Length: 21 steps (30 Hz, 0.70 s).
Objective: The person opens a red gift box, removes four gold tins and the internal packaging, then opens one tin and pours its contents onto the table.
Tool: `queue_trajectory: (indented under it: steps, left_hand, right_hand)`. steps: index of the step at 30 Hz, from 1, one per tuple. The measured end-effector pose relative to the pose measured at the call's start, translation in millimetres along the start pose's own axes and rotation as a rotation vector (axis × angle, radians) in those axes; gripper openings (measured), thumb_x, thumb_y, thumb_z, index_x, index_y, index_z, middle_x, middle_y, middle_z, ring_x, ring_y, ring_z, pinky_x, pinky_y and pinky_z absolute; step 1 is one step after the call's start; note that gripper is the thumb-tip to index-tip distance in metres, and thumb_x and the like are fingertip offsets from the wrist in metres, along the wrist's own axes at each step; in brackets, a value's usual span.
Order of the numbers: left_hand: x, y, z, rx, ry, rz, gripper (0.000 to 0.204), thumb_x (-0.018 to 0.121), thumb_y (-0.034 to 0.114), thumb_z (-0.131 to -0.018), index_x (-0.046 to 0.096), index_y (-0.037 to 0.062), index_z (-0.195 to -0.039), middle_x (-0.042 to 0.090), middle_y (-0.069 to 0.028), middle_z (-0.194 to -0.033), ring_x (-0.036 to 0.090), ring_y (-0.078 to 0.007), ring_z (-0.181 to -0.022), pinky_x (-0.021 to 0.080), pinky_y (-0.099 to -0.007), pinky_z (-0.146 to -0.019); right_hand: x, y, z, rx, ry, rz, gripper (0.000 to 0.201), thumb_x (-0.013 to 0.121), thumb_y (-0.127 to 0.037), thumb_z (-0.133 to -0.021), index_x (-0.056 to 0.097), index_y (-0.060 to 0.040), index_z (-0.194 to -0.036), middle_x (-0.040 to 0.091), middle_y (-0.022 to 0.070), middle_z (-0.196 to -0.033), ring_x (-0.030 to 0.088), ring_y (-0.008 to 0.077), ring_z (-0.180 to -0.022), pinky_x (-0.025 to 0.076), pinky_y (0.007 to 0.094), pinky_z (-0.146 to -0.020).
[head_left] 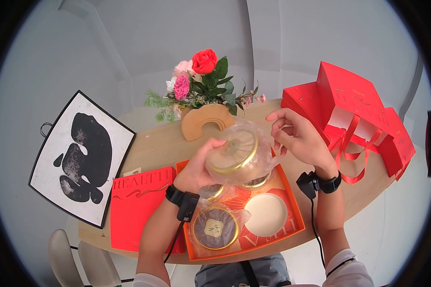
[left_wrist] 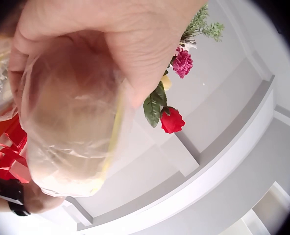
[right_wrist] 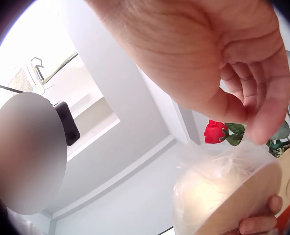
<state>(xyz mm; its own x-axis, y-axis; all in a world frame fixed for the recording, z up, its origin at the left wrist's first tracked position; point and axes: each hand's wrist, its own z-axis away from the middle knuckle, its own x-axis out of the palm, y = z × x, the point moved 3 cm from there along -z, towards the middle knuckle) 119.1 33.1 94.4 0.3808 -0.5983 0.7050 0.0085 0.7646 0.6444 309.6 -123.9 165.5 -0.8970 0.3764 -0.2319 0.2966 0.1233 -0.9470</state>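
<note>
A round, gold-rimmed container in clear plastic is gripped by my left hand, tilted above the orange box. In the left wrist view the wrapped container fills the space under that hand. My right hand is at the container's right side, its fingers bent. The right wrist view has the thumb and forefinger of the right hand close together at the loose plastic; whether they pinch it cannot be made out.
Inside the orange box are several wrapped gold-rimmed containers and a pale round recess. A red HEALTH box lies left. Behind are flowers in an arched tan vase. Red bags stand right, a framed picture far left.
</note>
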Motion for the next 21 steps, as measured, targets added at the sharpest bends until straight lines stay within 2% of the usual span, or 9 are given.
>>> queue_trajectory:
  steps: [6,8,9,11,12,14,18,20,21]
  left_hand:
    - [-2.0,1.1,-2.9,-0.024,-0.036,0.09,0.048,0.055,0.034,-0.096,0.057,0.0057,-0.134,0.068,-0.0114,-0.126,0.067,-0.0272,-0.112,0.054,-0.0476,-0.098]
    - [0.0,2.0,-1.8,-0.028,-0.052,0.119,0.047,0.055,0.036,-0.096,0.058,0.0069,-0.133,0.069,-0.0106,-0.123,0.068,-0.0273,-0.111,0.054,-0.0476,-0.098]
    - [2.1,2.6,-0.4,-0.027,-0.052,0.12,0.047,0.055,0.036,-0.096,0.058,0.0069,-0.133,0.069,-0.0106,-0.123,0.068,-0.0273,-0.111,0.054,-0.0476,-0.098]
    - [6.3,3.1,2.7,-0.018,-0.003,0.121,0.049,0.056,0.037,-0.096,0.058,0.0076,-0.135,0.067,-0.0107,-0.126,0.067,-0.027,-0.113,0.054,-0.0479,-0.099]
    - [7.5,2.5,2.7,-0.018,-0.003,0.121,0.049,0.056,0.037,-0.096,0.058,0.0076,-0.135,0.067,-0.0107,-0.126,0.067,-0.027,-0.113,0.054,-0.0479,-0.099]
    - [8.6,1.3,2.4,0.003,0.009,0.114,0.05,0.056,0.037,-0.096,0.055,0.007,-0.137,0.063,-0.0117,-0.132,0.064,-0.0275,-0.117,0.053,-0.0486,-0.101]
    - [-2.4,-1.2,0.5,0.0,-0.066,0.112,0.052,0.057,0.034,-0.097,0.051,0.0061,-0.141,0.059,-0.0131,-0.139,0.061,-0.0284,-0.122,0.051,-0.0495,-0.104]
    - [-0.9,-0.8,3.1,0.013,-0.054,0.034,0.052,0.057,0.028,-0.097,0.048,0.0032,-0.143,0.058,-0.0145,-0.14,0.06,-0.0291,-0.125,0.05,-0.0493,-0.106]
    - [-0.1,-1.3,3.5,0.015,-0.056,0.035,0.052,0.057,0.028,-0.097,0.048,0.0032,-0.143,0.058,-0.0145,-0.14,0.06,-0.0291,-0.125,0.05,-0.0493,-0.106]
  right_hand:
    - [2.9,0.5,2.9,0.066,-0.086,0.033,0.037,0.055,-0.002,-0.096,0.051,0.0028,-0.132,0.063,0.0078,-0.098,0.066,0.0135,-0.076,0.056,0.0292,-0.065]
    - [6.5,-1.6,6.5,-0.005,-0.181,0.165,0.052,0.055,0.002,-0.092,0.046,-0.0055,-0.143,0.062,0.0066,-0.109,0.066,0.0128,-0.088,0.056,0.0267,-0.068]
    - [8.4,-1.7,9.1,-0.005,-0.182,0.165,0.052,0.055,0.002,-0.092,0.046,-0.0055,-0.143,0.062,0.0066,-0.109,0.066,0.0128,-0.088,0.056,0.0267,-0.068]
    - [13.6,-9.9,15.5,-0.262,-0.127,0.378,0.072,0.067,0.003,-0.086,0.04,-0.0128,-0.151,0.063,0.0079,-0.116,0.066,0.0157,-0.093,0.057,0.0289,-0.072]
    - [16.5,-12.8,16.7,-0.261,-0.128,0.378,0.072,0.067,0.003,-0.086,0.04,-0.0128,-0.151,0.063,0.0079,-0.116,0.066,0.0157,-0.093,0.057,0.0289,-0.072]
    - [23.2,-23.0,19.7,-0.413,-0.159,0.389,0.08,0.078,0.003,-0.079,0.044,-0.0147,-0.15,0.062,0.009,-0.127,0.066,0.0172,-0.099,0.058,0.0306,-0.077]
    - [20.9,-25.1,17.6,-0.427,-0.108,0.41,0.065,0.08,0.004,-0.077,0.059,-0.011,-0.137,0.067,0.0093,-0.12,0.068,0.0171,-0.094,0.059,0.03,-0.076]
    - [15.6,-20.4,15.8,-0.275,-0.059,0.308,0.041,0.075,0.003,-0.081,0.068,-0.0057,-0.12,0.071,0.0107,-0.107,0.071,0.0234,-0.086,0.058,0.0314,-0.075]
    - [14.4,-20.8,15.6,-0.276,-0.059,0.31,0.041,0.075,0.003,-0.081,0.068,-0.0057,-0.12,0.071,0.0107,-0.107,0.071,0.0234,-0.086,0.058,0.0314,-0.075]
